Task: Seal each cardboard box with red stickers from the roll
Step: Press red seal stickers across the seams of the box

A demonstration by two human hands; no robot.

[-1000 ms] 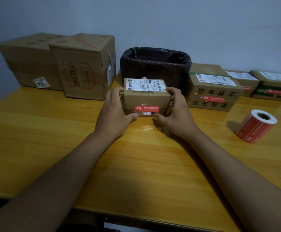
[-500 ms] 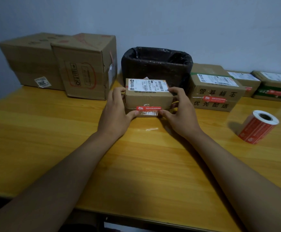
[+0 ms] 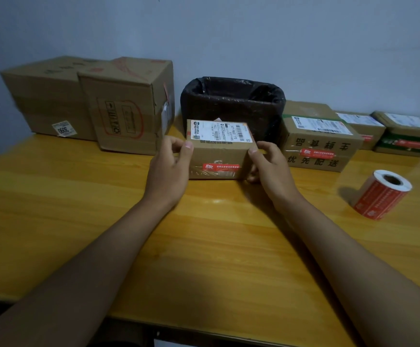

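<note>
The left hand point(image 3: 170, 169) and right hand point(image 3: 270, 167) grip the ends of the small box point(image 3: 220, 152), fingers curled round, just in front of the bin point(image 3: 232, 106); its red sticker point(image 3: 221, 167) risks lifting if thumbs drag it.

Both thumbs have risen from the red sticker point(image 3: 221, 167) to the small box's point(image 3: 219, 154) upper corners, seemingly loosening.

Matt cardboard box point(image 3: 219, 152) with glossy tape low on its front stands on a glossy, smooth wooden table point(image 3: 204, 246).
</note>
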